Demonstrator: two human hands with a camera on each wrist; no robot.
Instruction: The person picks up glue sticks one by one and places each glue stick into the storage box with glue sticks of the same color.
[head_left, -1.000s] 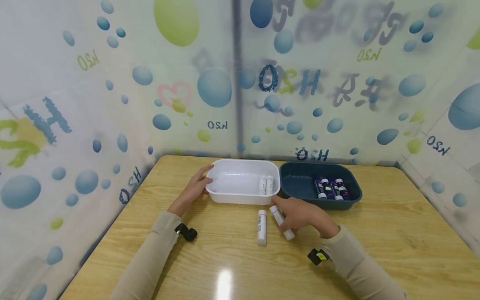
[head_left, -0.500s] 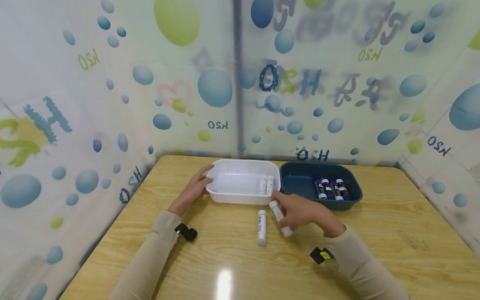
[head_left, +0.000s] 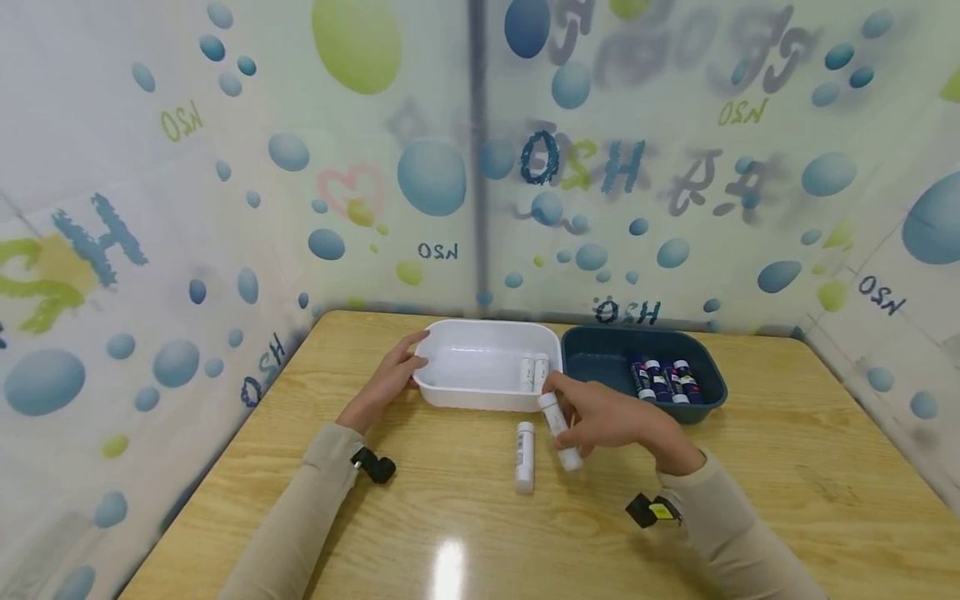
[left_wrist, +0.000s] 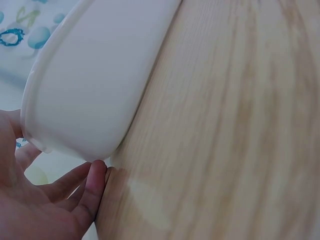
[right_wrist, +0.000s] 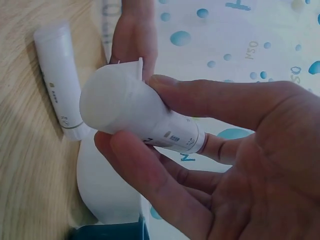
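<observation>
My right hand (head_left: 611,417) pinches a white cylindrical tube (head_left: 557,423) between thumb and fingers, tilted, just in front of the white bin's near right corner. Up close in the right wrist view, this labelled tube (right_wrist: 112,100) points its broad end at the camera. At the left end of the white plastic bin (head_left: 480,400), my left hand (head_left: 384,379) holds the rim, with fingertips against the lower outside wall in the left wrist view. Inside that bin, two white tubes (head_left: 527,373) lie side by side at the right. One more white tube (head_left: 525,458) lies on the table.
Against the white bin's right side stands a dark blue bin (head_left: 600,371) with several dark bottles with white caps (head_left: 660,382) in it. Both sit on a wooden table (head_left: 420,517) near its back edge, before a patterned curtain (head_left: 450,275).
The right hand has lifted its tube slightly and carried it a little toward the white bin. The left hand keeps its place at the bin's end.
</observation>
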